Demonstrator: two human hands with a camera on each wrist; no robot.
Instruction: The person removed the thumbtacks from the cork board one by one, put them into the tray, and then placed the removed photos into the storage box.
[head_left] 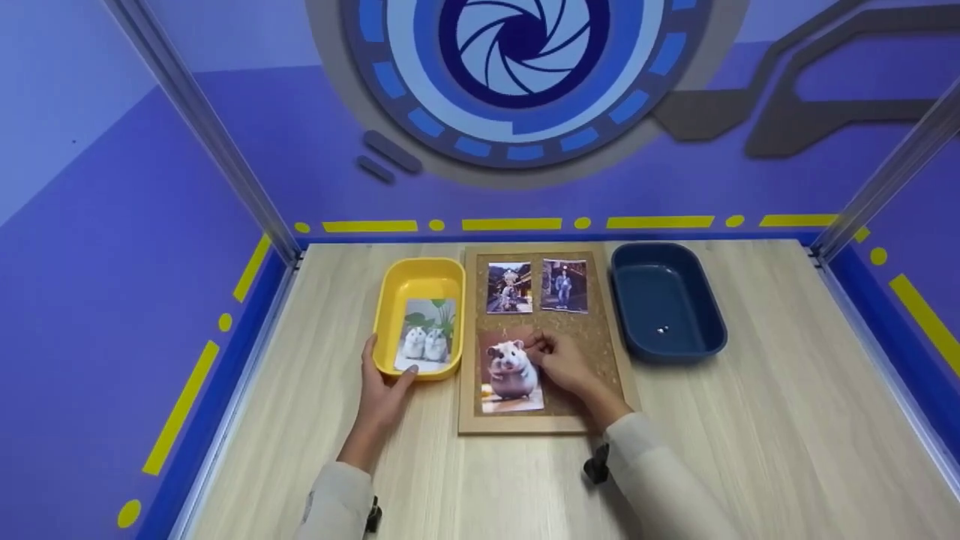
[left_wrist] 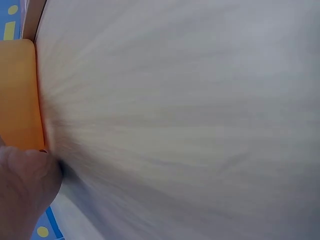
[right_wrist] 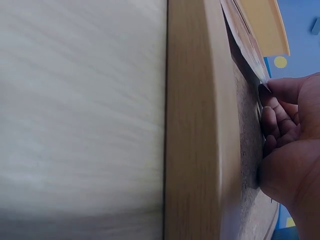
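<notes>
A hamster photo (head_left: 514,379) lies over the lower left part of a wood-framed cork board (head_left: 592,322). My right hand (head_left: 566,365) pinches its right edge between thumb and fingers. In the right wrist view, the photo (right_wrist: 245,37) stands slightly off the cork at that edge. At the left, my left hand (head_left: 384,397) grips the near end of a yellow tray (head_left: 382,307), its thumb over the rim. Inside the tray is a photo of two hamsters (head_left: 426,341). Two smaller photos, one of a street scene (head_left: 510,287) and one of a standing person (head_left: 565,285), are on the board's upper part.
A dark blue tray (head_left: 669,300) stands right of the board, with small shiny pieces (head_left: 662,330) inside, too small to identify. Printed blue panels (head_left: 525,202) enclose the back and sides of the wooden table (head_left: 780,420).
</notes>
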